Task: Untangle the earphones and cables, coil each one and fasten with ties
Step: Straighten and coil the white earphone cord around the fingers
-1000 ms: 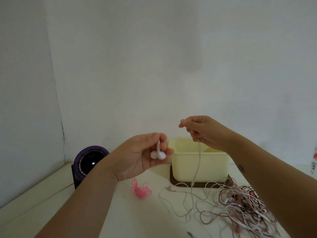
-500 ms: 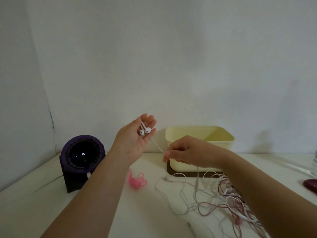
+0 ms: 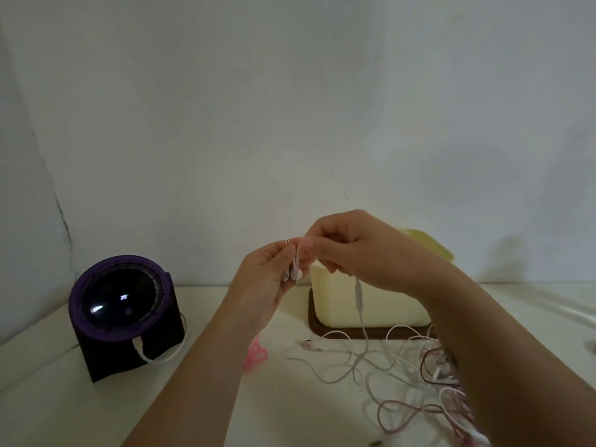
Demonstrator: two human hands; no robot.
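Gripped a pair of white earbuds (image 3: 295,274) between thumb and fingers of the left hand (image 3: 267,282), raised before the left corner of the cream box (image 3: 387,304). Pinched their thin cable (image 3: 363,327) with the curled fingers of the right hand (image 3: 358,250), with the inline remote (image 3: 358,296) hanging before the box wall. Saw a tangle of pink and white cables (image 3: 445,385) on the table (image 3: 64,401) before the box, toward its right, pink ties (image 3: 256,353) to its front left, a purple device (image 3: 122,311) farther left.
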